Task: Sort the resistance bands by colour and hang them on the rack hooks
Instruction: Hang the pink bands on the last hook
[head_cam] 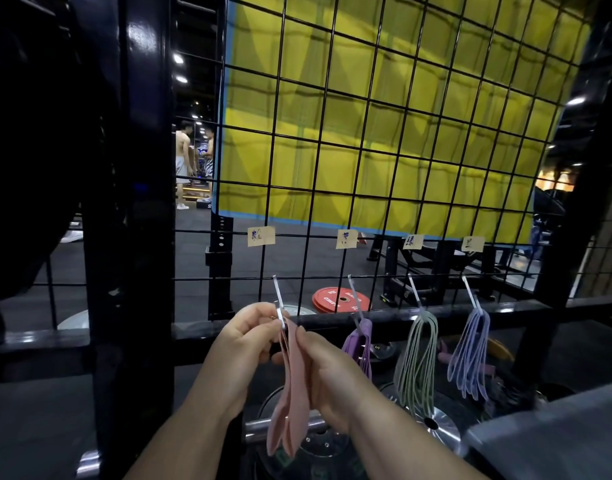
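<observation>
The pink bands [290, 393] hang between the two hands, long axis running straight from 12 to 6 o'clock. Their top loops are bunched at the tip of the leftmost hook [278, 299] and their tails dangle free below the wrists. The left hand [249, 337] sits at 9 o'clock of the bands, fingers curled and pinching the top of the loops right against the hook's end. The right hand [328, 375] closes in from 3 o'clock and a little lower, fingertips pinching the strands just under that point. The hook juts out of the wire grid [384, 140] toward the person, so its free end meets the loops almost head-on. Whether the loops are already over the tip cannot be told. The left hand is nearer the hook, and the move likely turns on sliding the loops toward 12 o'clock along the shaft. At 3 o'clock the other hooks carry the purple bands [358, 341], green bands [417, 362] and lilac-blue bands [470, 355] — each under its own paper label [261, 236].
</observation>
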The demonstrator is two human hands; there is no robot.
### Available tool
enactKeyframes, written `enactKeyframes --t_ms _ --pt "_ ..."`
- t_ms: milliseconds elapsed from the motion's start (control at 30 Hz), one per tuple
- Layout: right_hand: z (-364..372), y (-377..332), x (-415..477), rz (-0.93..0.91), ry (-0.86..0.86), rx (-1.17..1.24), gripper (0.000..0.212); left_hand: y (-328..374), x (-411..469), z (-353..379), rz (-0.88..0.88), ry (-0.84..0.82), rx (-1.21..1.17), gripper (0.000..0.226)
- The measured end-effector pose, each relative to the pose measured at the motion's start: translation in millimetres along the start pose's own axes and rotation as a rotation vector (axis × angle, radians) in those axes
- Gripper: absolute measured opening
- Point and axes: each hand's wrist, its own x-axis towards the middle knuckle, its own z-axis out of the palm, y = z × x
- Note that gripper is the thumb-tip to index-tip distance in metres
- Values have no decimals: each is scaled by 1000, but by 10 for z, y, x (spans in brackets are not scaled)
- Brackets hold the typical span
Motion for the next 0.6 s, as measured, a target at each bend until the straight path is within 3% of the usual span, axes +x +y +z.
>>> enactKeyframes --t_ms 233,433,500,600 --pt "9 -59 11 -39 -21 30 34 3 16 25 -25 31 -61 11" --pt "-16 -48 91 -116 58 -209 37 18 21 55 -30 120 -162 22" --pt "-61 -78 87 -135 85 -230 23 20 20 61 -22 123 -150 24" --pt "-104 -95 84 -149 114 -262 23 4 26 63 -8 136 -114 26"
